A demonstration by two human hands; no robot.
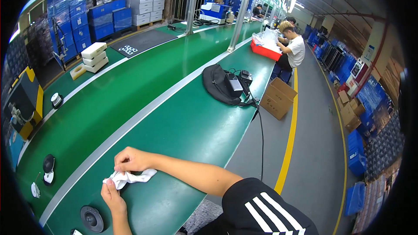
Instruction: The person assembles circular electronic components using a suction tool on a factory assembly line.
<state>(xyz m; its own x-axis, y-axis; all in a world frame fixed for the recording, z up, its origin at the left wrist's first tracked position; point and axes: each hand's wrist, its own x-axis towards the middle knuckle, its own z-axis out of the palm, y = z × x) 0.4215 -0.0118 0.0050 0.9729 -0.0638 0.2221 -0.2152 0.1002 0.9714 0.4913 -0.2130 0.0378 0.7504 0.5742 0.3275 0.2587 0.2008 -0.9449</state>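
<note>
Over the green workbench (183,135), both my hands are closed on a crumpled piece of white cloth (123,178). My left hand (112,196) pinches its lower left end between thumb and fingers. My right hand (129,160) grips its upper edge with bent fingers, the forearm reaching across the bench from the right. A loose end of the cloth trails to the right below my right wrist. The folds hide whether it is a glove or a plain rag. Near my left wrist lies a round black part with ridged rings (92,218).
A green conveyor belt (143,87) runs alongside, carrying small black and white round parts (48,163). Farther up the bench are a black backpack (217,85) with a hanging cable and a red bin (265,51). A cardboard box (278,98) stands beside the bench; a co-worker (294,48) sits beyond.
</note>
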